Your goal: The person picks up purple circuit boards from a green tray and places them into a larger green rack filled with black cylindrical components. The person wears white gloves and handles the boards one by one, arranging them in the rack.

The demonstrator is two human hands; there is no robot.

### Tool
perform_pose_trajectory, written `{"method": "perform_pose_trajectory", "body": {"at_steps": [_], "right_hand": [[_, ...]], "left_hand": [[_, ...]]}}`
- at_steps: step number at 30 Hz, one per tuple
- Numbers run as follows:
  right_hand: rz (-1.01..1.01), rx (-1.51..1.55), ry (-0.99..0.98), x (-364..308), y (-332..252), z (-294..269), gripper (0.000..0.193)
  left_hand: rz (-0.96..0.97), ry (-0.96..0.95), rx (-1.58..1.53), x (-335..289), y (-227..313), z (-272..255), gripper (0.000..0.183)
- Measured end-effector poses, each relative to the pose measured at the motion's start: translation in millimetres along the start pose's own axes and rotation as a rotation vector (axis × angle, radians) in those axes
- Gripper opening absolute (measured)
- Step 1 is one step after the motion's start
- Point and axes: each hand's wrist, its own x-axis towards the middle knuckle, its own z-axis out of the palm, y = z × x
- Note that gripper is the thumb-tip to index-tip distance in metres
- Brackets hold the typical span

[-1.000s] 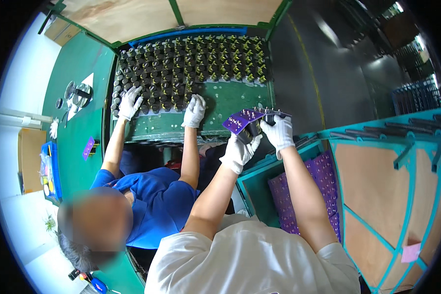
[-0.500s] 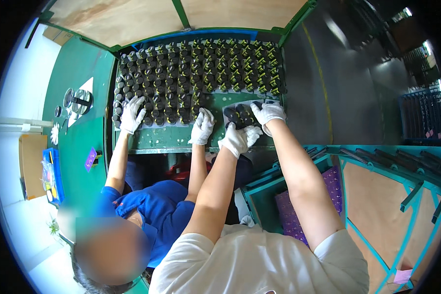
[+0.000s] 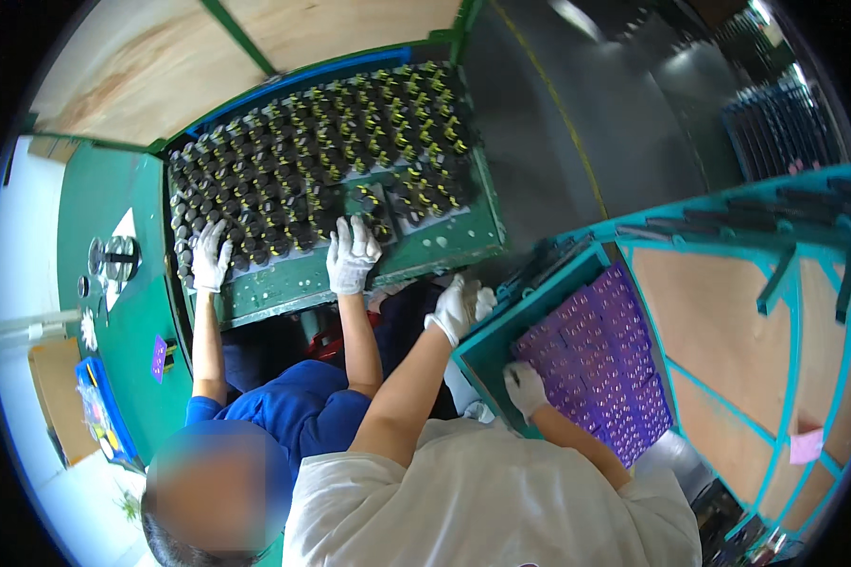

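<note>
My white-gloved left hand (image 3: 457, 307) hovers beside the left corner of the teal bin, fingers loosely bent and apart, with nothing visible in it. Inside the bin, my gloved right hand (image 3: 525, 389) is at the left edge of the purple panels (image 3: 591, 354), which carry rows of small light marks. Its fingers are too blurred to read. On the green table (image 3: 435, 241) stand many short dark cylindrical parts (image 3: 293, 161), with yellow-green bits on many of them. Another group of these parts (image 3: 430, 189) occupies the table's front right.
A co-worker in blue works at my left; one gloved hand (image 3: 210, 255) touches the parts, the other (image 3: 353, 255) is at the table's front edge. The teal bin (image 3: 482, 364) has raised walls. A wood-panelled teal frame (image 3: 714, 331) stands to the right.
The view has turned right. My right hand has left the parts on the table and come down into the bin; my left hand has drawn back from the table. The co-worker's hands stay there.
</note>
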Motion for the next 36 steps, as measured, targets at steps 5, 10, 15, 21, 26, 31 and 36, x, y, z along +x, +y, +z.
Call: {"method": "perform_pose_trajectory", "body": {"at_steps": [5,10,15,21,26,31,36], "right_hand": [[0.472,-0.097,-0.321,-143,91,17,0.027],[0.553,-0.012,-0.196,-218,198,77,0.043],[0.856,0.407,-0.05,-286,162,60,0.043],[0.954,0.476,0.225,-383,211,113,0.034],[0.866,0.19,0.401,-418,234,108,0.034],[0.88,0.077,0.551,-384,251,109,0.048],[1.013,0.037,0.535,-336,286,109,0.059]], "left_hand": [[-0.317,0.326,0.591,-31,-126,4,0.04],[-0.748,0.058,0.836,-21,-183,-81,0.039],[-0.399,0.4,1.217,-45,-223,-70,0.036],[-0.196,0.5,1.053,-53,-309,-113,0.03],[-0.25,0.203,2.1,-65,-417,-128,0.049],[0.156,0.16,2.643,-40,-486,-120,0.058],[0.4,0.33,2.743,-16,-494,-130,0.065]]}}
